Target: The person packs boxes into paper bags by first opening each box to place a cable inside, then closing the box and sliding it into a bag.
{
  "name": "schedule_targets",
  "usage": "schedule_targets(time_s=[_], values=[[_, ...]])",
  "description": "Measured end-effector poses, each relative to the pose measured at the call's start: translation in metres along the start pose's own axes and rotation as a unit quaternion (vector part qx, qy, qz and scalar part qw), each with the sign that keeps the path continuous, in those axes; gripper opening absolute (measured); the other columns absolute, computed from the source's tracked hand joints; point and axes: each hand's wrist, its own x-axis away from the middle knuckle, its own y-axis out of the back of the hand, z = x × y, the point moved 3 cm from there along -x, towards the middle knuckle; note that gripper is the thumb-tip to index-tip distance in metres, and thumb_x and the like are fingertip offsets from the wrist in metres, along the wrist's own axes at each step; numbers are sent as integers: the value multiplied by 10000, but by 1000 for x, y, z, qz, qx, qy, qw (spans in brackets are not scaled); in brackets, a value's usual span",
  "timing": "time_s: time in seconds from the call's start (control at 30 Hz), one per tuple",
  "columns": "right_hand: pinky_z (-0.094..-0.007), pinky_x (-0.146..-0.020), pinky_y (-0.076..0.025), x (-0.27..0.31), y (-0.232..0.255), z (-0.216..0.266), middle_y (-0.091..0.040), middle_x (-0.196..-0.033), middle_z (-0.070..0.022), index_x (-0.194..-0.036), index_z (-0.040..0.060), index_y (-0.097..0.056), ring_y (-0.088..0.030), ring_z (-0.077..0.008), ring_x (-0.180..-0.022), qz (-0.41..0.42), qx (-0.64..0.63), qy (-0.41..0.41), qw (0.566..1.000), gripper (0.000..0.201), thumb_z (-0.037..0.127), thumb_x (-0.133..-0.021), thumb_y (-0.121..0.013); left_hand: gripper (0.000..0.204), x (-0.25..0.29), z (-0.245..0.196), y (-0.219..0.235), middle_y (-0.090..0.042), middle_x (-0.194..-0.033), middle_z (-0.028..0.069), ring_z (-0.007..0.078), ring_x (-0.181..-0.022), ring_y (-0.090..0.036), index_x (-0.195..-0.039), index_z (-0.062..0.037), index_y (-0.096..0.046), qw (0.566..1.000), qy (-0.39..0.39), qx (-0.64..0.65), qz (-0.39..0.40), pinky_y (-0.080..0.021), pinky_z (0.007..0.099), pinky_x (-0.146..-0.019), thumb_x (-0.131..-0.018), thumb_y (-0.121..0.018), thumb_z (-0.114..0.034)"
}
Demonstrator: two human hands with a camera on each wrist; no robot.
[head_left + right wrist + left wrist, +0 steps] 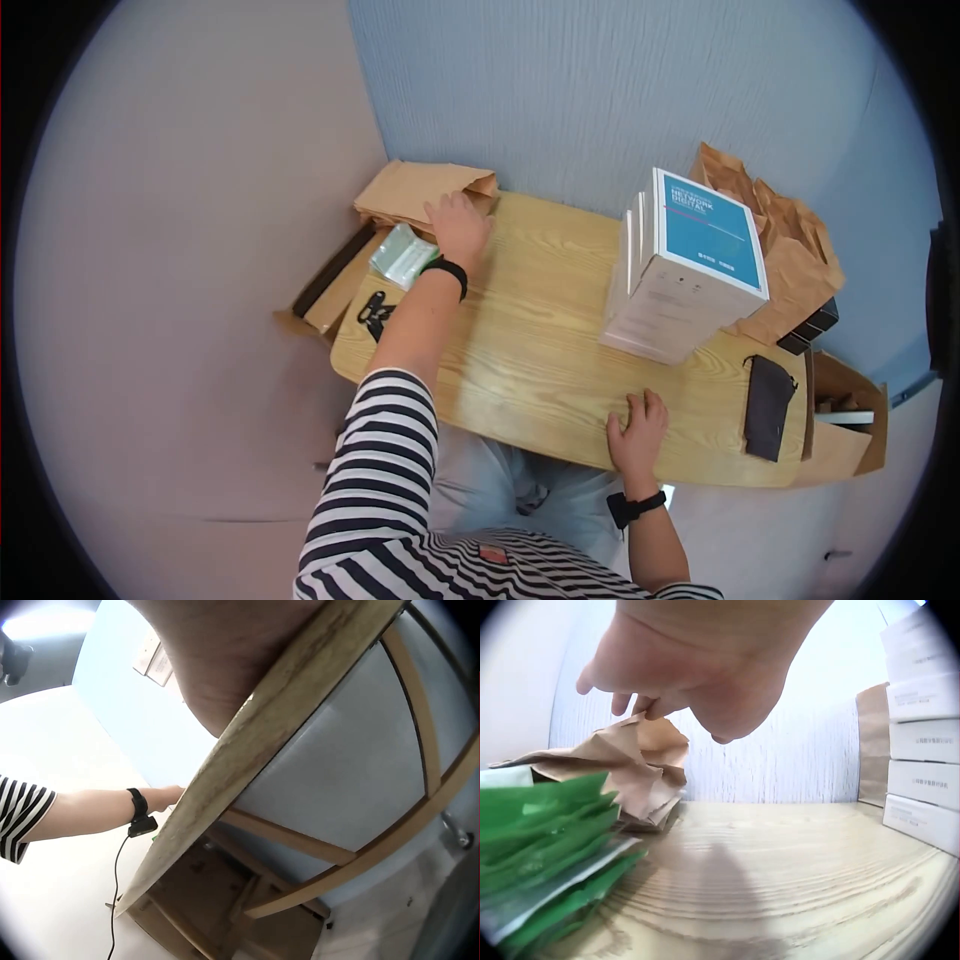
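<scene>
My left hand (460, 228) reaches over a stack of folded brown paper bags (410, 190) at the table's back left. In the left wrist view, its fingertips (654, 711) are right at the raised edge of the top bag's mouth, with the thumb held apart. Just below the wrist lies a pile of green-and-white plastic packets (547, 832). My right hand (638, 440) rests on the front edge of the wooden table (540, 330), fingers spread and relaxed, holding nothing.
White boxes with a blue top (710, 230) stand stacked on the right. Behind them are upright brown paper bags (800, 260) and black boxes (808, 325). A dark pouch (768, 408) lies at the right. Black clips (375, 315) lie left. Open cartons (850, 420) flank the table.
</scene>
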Motion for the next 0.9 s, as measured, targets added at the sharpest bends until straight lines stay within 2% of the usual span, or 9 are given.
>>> schedule_targets(time_s=[0.03,0.1,0.17,0.23,0.47,0.67,0.73,0.83,0.9], values=[[-567,-1129,-332,-2,-4,0,-524,-1360,-230,-1211,29,-637,-449,-436,-1315,-9,-4,5,1000,461,264,-827,-735,660,-3,4,11,-570,-1316,111,296,-1341,-459,-1320,14,-623,1000,0,-8,-12,-247,662,-1162,-896,-682,-489],[-562,-1126,-338,-2,-8,-2,-528,-1354,-230,-1208,28,-639,-453,-432,-1310,-25,-9,17,999,458,265,-828,-735,693,5,1,38,-541,-1356,110,299,-1351,-453,-1381,22,-564,994,-17,12,-112,-264,662,-1154,-894,-688,-457],[-557,-1122,-344,3,-5,-2,-532,-1349,-229,-1205,27,-641,-457,-427,-1305,-32,-2,24,999,455,265,-829,-735,741,12,-1,61,-499,-1432,109,303,-1383,-433,-1445,22,-495,995,-31,16,-96,-266,666,-1153,-899,-684,-442],[-535,-1124,-352,3,-2,1,-540,-1342,-229,-1204,30,-643,-463,-421,-1307,-29,5,18,999,448,269,-835,-728,756,23,-5,86,-461,-1506,115,309,-1419,-405,-1474,22,-465,985,-84,39,-143,-259,666,-1159,-906,-680,-429],[-516,-1121,-361,8,2,0,-558,-1331,-219,-1212,45,-649,-479,-413,-1293,-28,8,7,1000,438,285,-851,-716,734,60,-11,142,-421,-1580,141,346,-1420,-413,-1507,16,-427,974,-128,95,-164,-257,647,-1174,-947,-651,-402],[-518,-1113,-364,10,-5,-8,-561,-1330,-212,-1208,53,-656,-481,-406,-1290,-50,-3,13,999,433,289,-851,-722,671,68,-1,178,-438,-1556,209,381,-1387,-451,-1498,41,-428,956,-136,142,-217,-311,589,-1164,-977,-618,-336],[-521,-1115,-362,12,-5,-8,-561,-1331,-215,-1208,51,-658,-480,-404,-1292,-52,-7,16,999,435,288,-849,-725,631,59,8,184,-436,-1547,240,407,-1384,-451,-1491,61,-429,954,-89,161,-236,-343,530,-1165,-998,-587,-298],[-526,-1120,-358,11,-5,-8,-562,-1329,-219,-1192,42,-668,-478,-407,-1291,-52,-6,18,998,427,284,-847,-728,619,38,28,192,-433,-1561,225,421,-1383,-442,-1495,48,-433,941,-56,231,-242,-349,523,-1147,-993,-581,-282],[-529,-1123,-356,11,-7,-10,-562,-1329,-219,-1189,39,-672,-479,-406,-1291,-61,-1,19,998,426,286,-847,-729,601,39,30,201,-430,-1555,247,431,-1388,-436,-1493,69,-426,933,-70,248,-252,-347,516,-1153,-1008,-559,-261]])
